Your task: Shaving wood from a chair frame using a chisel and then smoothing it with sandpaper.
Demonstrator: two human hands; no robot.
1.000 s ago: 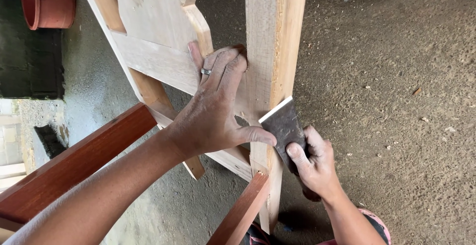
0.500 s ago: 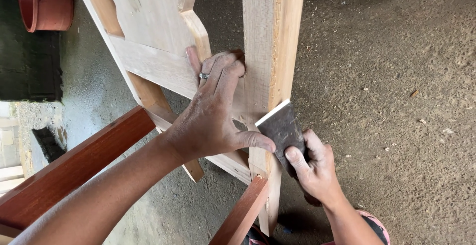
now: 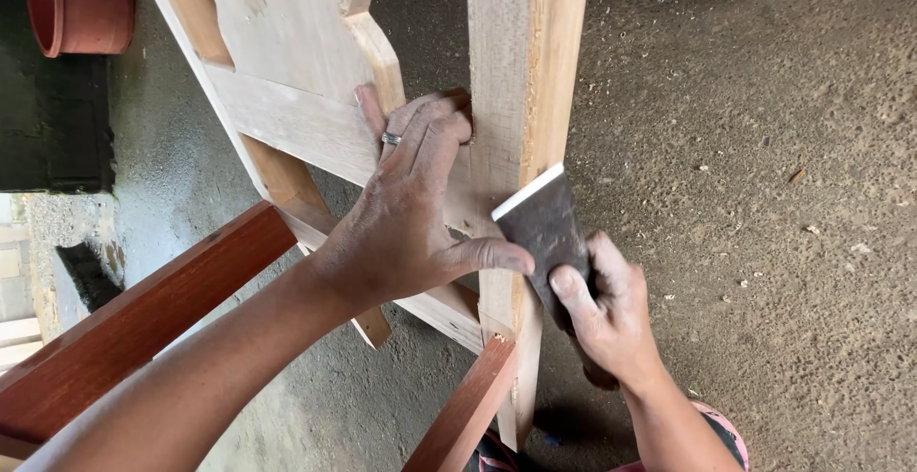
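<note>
Pale, bare wood makes up the stiff, heavy-looking frame [image 3: 315, 118], whose upright post [image 3: 521, 99] the left hand [image 3: 411, 224] steadies with flat, spread fingers, while the right hand [image 3: 607, 314] is closed on a thin, rigid-looking dark scraper [image 3: 544, 228] against the post's right edge.

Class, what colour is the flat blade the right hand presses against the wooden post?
Dark grey, with a pale top edge: the blade, seen in the head view.

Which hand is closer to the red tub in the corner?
Left. The left hand presses on the pale wooden frame, on the side toward the red tub; the right hand holds a dark scraper farther away.
</note>
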